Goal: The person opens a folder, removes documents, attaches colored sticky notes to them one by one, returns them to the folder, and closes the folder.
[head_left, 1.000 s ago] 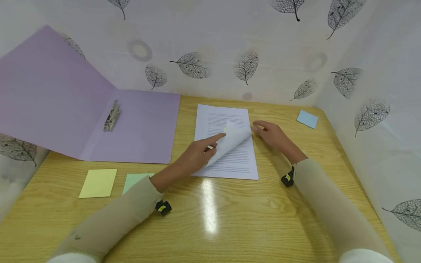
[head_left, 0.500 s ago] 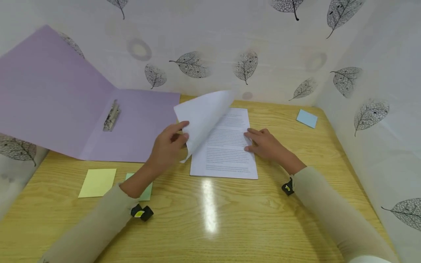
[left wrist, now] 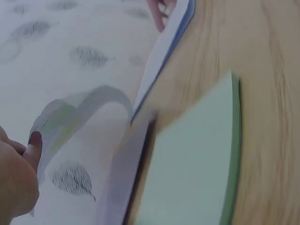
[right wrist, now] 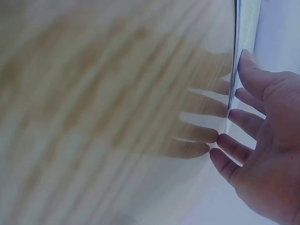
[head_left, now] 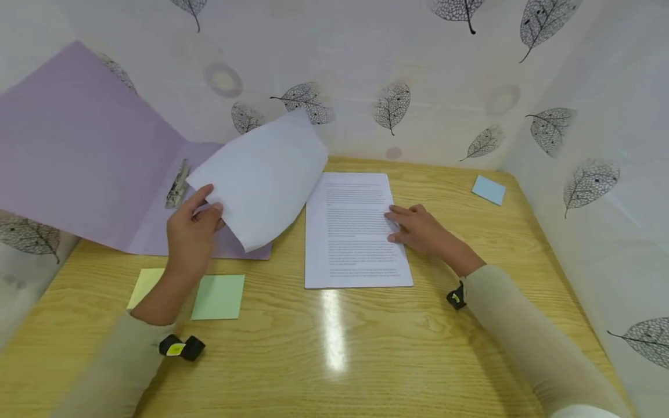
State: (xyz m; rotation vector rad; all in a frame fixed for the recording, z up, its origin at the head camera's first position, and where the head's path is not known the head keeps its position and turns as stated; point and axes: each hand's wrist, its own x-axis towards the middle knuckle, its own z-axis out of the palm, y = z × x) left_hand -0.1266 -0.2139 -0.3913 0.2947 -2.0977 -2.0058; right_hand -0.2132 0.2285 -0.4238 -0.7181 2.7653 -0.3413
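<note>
My left hand pinches a loose sheet of paper between thumb and fingers at its left corner. The sheet is lifted and curved, its blank side showing, over the right panel of a purple folder. In the left wrist view the same sheet arches away from the hand. A stack of printed paper lies upright on the table. At its right edge rests my right hand, fingertips touching the side. The right wrist view shows that hand with fingers extended along the edge of the stack.
The purple folder lies spread at the left, its left cover raised against the wall. A metal clip sits inside near the fold. Yellow and green sticky notes lie in front. A blue sticky note pad is at back right.
My left hand has peeled the top sheet off the stack and carried it left over the folder. The right hand has moved slightly left, onto the stack's right edge.
</note>
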